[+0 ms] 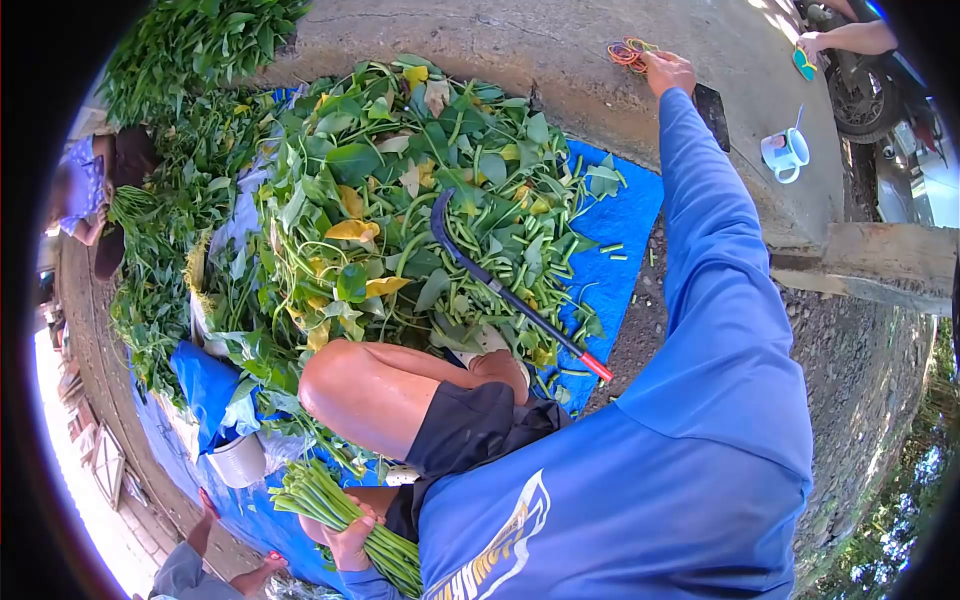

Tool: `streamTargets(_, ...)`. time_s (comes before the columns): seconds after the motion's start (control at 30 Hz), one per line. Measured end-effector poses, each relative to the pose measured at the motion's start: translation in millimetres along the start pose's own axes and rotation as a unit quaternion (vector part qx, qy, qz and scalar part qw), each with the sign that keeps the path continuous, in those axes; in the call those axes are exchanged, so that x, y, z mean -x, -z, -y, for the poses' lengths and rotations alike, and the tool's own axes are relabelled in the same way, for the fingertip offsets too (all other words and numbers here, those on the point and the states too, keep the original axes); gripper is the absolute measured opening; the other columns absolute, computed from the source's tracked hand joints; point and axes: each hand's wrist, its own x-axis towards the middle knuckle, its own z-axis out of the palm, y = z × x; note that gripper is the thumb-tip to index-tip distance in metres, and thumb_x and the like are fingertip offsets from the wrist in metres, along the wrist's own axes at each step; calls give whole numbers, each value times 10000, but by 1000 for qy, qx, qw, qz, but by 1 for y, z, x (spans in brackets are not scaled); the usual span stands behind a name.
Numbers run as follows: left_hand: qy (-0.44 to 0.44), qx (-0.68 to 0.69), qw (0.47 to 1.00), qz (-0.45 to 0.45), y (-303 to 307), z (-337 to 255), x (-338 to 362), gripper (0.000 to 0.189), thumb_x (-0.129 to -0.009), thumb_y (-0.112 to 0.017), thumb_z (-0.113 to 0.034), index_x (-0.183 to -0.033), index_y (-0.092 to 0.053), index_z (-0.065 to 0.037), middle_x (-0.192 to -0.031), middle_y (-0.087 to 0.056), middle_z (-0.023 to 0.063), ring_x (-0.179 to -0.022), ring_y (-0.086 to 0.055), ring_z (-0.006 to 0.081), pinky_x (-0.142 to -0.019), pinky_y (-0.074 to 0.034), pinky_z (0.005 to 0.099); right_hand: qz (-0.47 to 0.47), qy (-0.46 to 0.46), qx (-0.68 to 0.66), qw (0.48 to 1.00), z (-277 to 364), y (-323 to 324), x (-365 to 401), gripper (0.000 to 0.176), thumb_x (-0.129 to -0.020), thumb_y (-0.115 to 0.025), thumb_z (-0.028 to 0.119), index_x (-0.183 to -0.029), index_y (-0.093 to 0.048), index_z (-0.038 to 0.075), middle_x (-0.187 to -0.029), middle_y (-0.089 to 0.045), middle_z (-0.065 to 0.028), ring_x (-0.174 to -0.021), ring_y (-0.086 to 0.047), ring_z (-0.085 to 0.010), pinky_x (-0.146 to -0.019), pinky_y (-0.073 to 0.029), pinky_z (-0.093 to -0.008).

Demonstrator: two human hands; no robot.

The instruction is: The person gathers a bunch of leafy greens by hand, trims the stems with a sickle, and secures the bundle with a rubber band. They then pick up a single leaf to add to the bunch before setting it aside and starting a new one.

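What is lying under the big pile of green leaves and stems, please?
A blue tarp shows past the pile's right edge and again at its lower left. Its middle is hidden by leaves, so whatever else lies beneath cannot be seen.

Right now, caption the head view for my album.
Left hand holds a bundle of green stems; right hand touches rubber bands on the concrete, a sickle lying on the leaf pile.
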Motion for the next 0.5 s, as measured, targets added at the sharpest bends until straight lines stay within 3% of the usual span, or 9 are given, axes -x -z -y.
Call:
streamTargets(0.13,-2,-7,1000,14,2,-7,-2,453,-697,-779,-1,-1108,-589,-4,-780,-675,140,-623,-679,260,-597,-613,411,4,46,5,999,-7,10,-45,418,-826,-752,424,-1111,-828,128,-1128,-801,-92,-1043,-761,-248,-934,-593,-379)
streamTargets(0.2,6,4,1000,29,-1,-7,-3,471,-695,-794,5,-1122,-594,11,-784,-665,136,-643,-685,257,-623,-625,397,16,157,95,983,-6,26,-57,436,-822,-764,412,-1137,-817,116,-1166,-790,-90,-1068,-751,-238,-928,-591,-376)
streamTargets(0.27,16,8,999,31,-8,-8,-1,458,-692,-784,20,-1110,-598,28,-781,-657,137,-648,-686,256,-636,-629,392,9,124,38,991,4,35,-61,352,-798,-794,332,-1043,-789,79,-1055,-756,-91,-953,-718,-235,-831,-572,-389)
streamTargets(0.33,28,18,999,28,-16,-10,2,441,-694,-767,34,-1101,-596,35,-779,-655,138,-647,-685,255,-637,-627,391,-10,-53,-168,984,33,47,-49,207,-754,-840,183,-827,-743,16,-796,-699,-94,-699,-662,-236,-644,-535,-417)
streamTargets(0.43,29,22,999,32,-15,-6,4,422,-696,-746,50,-1089,-592,46,-782,-652,139,-652,-680,249,-646,-622,388,-55,-142,-266,952,53,61,-39,258,-702,-872,164,-796,-716,-18,-776,-648,-109,-601,-557,-244,-565,-478,-429)
streamTargets(0.5,23,23,999,35,-14,-4,7,420,-698,-745,48,-1089,-592,46,-785,-653,138,-654,-677,246,-650,-620,386,-84,-171,-316,930,63,67,-33,274,-689,-875,165,-776,-706,-31,-770,-652,-123,-601,-566,-249,-569,-487,-432)
